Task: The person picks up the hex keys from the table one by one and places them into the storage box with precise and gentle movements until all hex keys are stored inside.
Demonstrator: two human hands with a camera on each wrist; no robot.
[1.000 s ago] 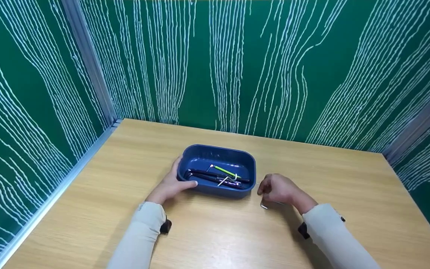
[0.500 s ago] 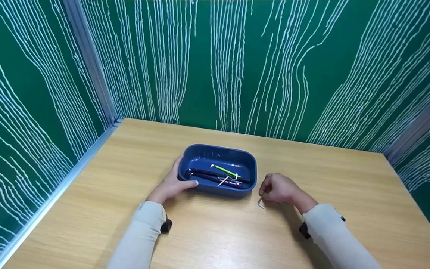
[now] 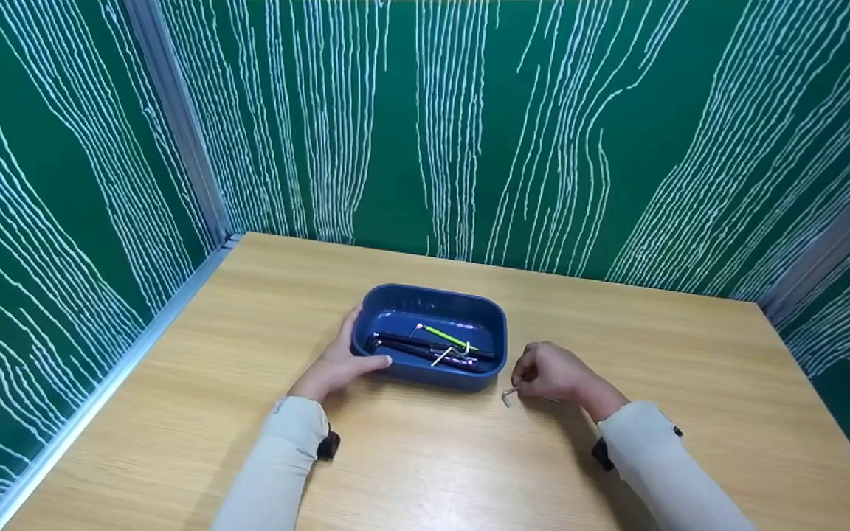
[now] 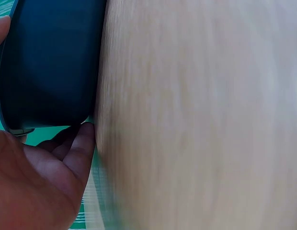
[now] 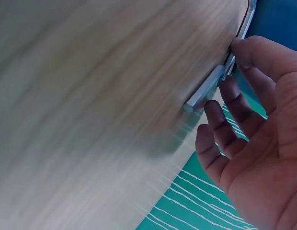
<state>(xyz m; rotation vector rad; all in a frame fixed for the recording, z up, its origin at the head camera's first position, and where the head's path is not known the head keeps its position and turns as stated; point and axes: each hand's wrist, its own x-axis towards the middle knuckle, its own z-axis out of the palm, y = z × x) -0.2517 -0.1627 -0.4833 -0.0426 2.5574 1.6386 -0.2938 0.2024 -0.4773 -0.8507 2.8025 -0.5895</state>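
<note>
A dark blue open box stands on the table, its left end held by my left hand. The thumb lies along its near wall and the fingers along its left side, which the left wrist view shows touching the box wall. Just right of the box, my right hand pinches a silver hex key between thumb and fingertips, close to the tabletop. A second metal bar, probably another hex key, lies beside those fingers in the right wrist view; the hand mostly hides it from above.
Inside the box lie a lime-green stick with a bent metal end, black pen-like rods and a small bent hex key. The wooden table meets green, white-lined panels behind and at both sides.
In my right fingers the hex key has swung, its bent end shifting left and slightly up toward the box. My left hand and the box stay in place.
</note>
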